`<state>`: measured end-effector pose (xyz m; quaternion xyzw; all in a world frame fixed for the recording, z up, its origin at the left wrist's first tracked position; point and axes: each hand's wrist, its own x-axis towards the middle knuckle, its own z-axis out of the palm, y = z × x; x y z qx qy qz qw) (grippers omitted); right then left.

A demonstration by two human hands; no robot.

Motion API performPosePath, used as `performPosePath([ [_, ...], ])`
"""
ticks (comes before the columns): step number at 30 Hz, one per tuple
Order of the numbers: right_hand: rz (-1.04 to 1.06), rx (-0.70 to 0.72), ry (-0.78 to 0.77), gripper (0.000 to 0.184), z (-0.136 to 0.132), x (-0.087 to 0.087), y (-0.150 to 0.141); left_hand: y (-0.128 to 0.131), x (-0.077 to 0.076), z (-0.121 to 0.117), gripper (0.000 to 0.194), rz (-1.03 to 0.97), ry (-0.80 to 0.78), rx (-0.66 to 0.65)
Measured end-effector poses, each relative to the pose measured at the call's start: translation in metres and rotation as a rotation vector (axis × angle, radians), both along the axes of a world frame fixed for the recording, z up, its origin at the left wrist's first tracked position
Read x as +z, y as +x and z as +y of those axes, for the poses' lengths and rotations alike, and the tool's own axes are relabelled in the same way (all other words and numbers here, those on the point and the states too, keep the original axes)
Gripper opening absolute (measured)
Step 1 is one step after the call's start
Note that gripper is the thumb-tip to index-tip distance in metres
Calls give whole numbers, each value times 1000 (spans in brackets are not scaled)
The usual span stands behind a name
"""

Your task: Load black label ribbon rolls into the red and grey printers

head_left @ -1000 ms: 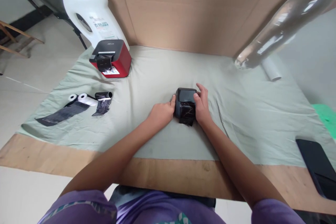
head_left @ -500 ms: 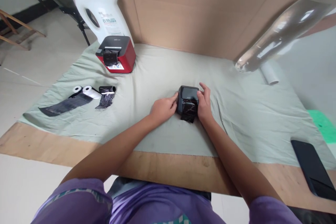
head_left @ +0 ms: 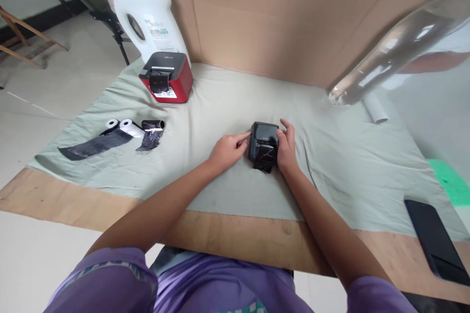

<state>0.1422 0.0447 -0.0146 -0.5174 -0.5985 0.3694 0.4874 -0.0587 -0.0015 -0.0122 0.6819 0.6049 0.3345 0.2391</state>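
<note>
A small black portable label printer [head_left: 266,132] sits on the green cloth in front of me, with a strip of shiny black film [head_left: 265,155] hanging out of its front. My right hand [head_left: 287,149] grips the printer's right side, thumb at its top edge and index finger raised. On the other side, my left hand [head_left: 228,150] points its index finger at the printer's left side, the tip at or touching the casing. The other left fingers are curled in, with nothing visible in them.
At the back left stand a red and black printer [head_left: 169,78] and a white jug [head_left: 147,7]. Several rolls [head_left: 128,127] with black film lie at the left. A phone [head_left: 435,239] is at the right edge. A clear plastic tube [head_left: 385,54] and a white roll [head_left: 375,107] lie back right.
My left index finger has straightened against the printer's left side. My right hand keeps its grip. The whole view has shifted slightly.
</note>
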Motion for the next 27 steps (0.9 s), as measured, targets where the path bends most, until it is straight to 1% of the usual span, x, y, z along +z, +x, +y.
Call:
performPosePath([
  [3, 3, 3, 1, 46, 1, -1, 0, -1, 0, 0, 45, 41, -15, -1],
  [9, -69, -1, 56, 57, 3, -3, 0, 0, 8, 1, 50, 288, -73, -60],
  [14, -48, -13, 55, 61, 4, -3, -1, 4, 14, 0, 53, 471, -81, -93],
  [17, -29, -24, 42, 59, 3, -3, 0, 6, 15, -1, 53, 496, -89, -91],
  [22, -43, -23, 38, 56, 2, -2, 0, 6, 14, 0, 50, 515, -58, -86],
  [27, -32, -29, 39, 53, 2, -1, 1, 4, 15, 1, 53, 566, -47, -113],
])
